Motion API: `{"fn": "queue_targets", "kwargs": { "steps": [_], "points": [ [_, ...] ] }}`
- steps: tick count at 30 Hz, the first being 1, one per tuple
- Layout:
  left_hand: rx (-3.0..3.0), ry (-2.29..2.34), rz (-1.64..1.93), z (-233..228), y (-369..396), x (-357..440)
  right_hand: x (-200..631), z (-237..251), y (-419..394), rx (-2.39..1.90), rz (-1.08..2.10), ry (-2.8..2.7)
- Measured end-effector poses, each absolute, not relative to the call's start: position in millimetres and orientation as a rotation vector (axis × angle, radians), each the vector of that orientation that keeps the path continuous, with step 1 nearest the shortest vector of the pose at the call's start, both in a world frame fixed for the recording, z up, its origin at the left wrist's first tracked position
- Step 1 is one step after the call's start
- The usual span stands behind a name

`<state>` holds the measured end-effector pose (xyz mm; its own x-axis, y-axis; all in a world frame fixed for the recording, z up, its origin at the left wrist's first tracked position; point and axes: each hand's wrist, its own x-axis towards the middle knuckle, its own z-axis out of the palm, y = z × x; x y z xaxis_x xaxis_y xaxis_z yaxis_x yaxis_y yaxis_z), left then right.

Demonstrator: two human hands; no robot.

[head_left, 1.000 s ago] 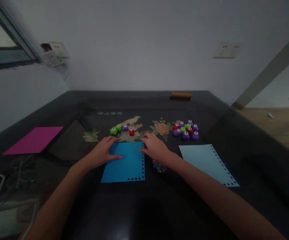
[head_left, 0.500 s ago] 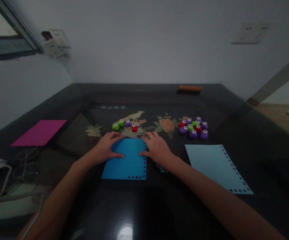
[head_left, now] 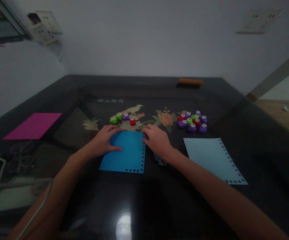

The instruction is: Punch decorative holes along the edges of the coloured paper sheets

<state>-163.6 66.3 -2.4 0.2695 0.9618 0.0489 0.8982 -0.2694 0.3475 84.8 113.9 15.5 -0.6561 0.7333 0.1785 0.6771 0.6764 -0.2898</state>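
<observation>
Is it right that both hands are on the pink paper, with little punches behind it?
Not quite. In the head view, the left hand and right hand rest on the dark blue paper. The pink paper lies untouched far left. Small punches do sit behind the blue sheet.

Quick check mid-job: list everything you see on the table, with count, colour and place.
blue sheet: 1, bright blue, punched edges, centre
pale blue sheet: 1, right, punched edge
pink sheet: 1, magenta, far left
left punch group: 4; two green, purple, red; beyond blue sheet
right punch cluster: about 9; purple, green, red
punched scraps: small pile, mixed, under right wrist
brown bar: 1, far edge
table: 1, glossy black
left hand: flat on blue sheet
right hand: at sheet's right edge
</observation>
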Motion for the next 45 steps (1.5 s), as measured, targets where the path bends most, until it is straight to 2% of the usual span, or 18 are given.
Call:
{"fn": "queue_targets", "kwargs": {
  "steps": [13,22,26,33,36,45],
  "points": [
    [2.279,1.761,0.444,3.2,67.1,-157.5,83.0,10.8,117.4,-1.203,0.549,-2.547],
    [2.225,1.818,0.564,3.4,67.1,-154.3,80.5,0.8,117.3,-1.244,0.6,-2.552],
    [2.017,1.864,0.757,9.4,66.6,-157.9,80.9,3.8,118.9,-1.22,0.671,-2.503],
    [1.405,1.751,1.108,21.1,63.2,-157.6,84.9,16.4,122.4,-0.988,1.148,-2.206],
    [1.229,1.625,1.198,22.3,61.8,-151.7,88.4,22.3,126.6,-0.993,1.221,-2.108],
    [1.091,1.373,0.975,24.7,50.0,-124.9,113.6,38.9,138.1,-0.977,1.169,-1.917]
  ]
}}
